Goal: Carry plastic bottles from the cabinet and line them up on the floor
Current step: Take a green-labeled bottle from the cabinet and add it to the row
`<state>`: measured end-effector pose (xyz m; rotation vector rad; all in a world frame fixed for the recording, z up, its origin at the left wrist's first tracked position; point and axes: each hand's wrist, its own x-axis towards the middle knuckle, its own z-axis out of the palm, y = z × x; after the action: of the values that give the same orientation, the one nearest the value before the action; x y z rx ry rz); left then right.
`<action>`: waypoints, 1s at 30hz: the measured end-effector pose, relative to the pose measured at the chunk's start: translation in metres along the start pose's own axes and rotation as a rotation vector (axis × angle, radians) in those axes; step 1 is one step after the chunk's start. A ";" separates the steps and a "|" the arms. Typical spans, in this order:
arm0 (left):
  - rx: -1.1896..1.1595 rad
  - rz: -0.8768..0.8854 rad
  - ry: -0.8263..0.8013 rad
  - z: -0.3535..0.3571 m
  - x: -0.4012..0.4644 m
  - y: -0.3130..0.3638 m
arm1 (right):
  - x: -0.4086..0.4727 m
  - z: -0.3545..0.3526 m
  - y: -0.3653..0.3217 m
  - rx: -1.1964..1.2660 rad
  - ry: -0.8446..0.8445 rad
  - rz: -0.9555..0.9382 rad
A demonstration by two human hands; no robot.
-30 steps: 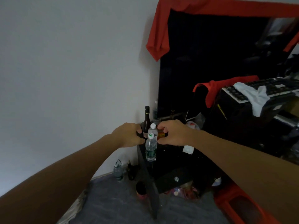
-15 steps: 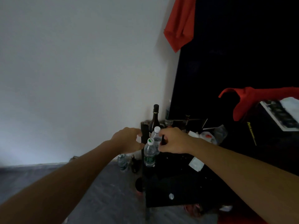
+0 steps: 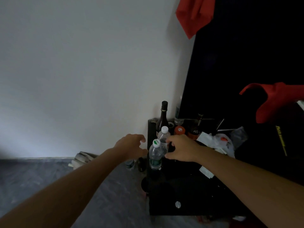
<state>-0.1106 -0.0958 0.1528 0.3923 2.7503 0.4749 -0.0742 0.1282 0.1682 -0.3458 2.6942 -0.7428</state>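
So far the task looks barely started. Your left hand (image 3: 131,146) and right hand (image 3: 181,148), both with fingers apart and holding nothing, flank the green-cap bottle (image 3: 155,156) on the cabinet (image 3: 181,186); the white-cap bottle (image 3: 163,137) stands at its 1 o'clock. One small bottle (image 3: 130,164) stands on the floor (image 3: 49,178), at 9 o'clock.

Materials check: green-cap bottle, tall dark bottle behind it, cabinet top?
Green-cap bottle: clear thin plastic, likely PET; see-through ribbed wall, dark green label band.
Tall dark bottle: probably glass; opaque dark body, long neck with a dark wrapped top and gold ring, wine-style.
Cabinet top: black, smooth and fairly glossy; could be lacquered board or glass, the dim light leaves it open.
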 end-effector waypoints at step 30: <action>-0.477 -0.089 -0.005 0.174 0.068 -0.082 | 0.088 0.167 0.060 0.400 0.515 0.038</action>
<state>-0.1278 -0.1008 -0.0509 0.1496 2.5214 1.0667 -0.1016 0.0750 -0.0202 0.0015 2.8891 -1.4984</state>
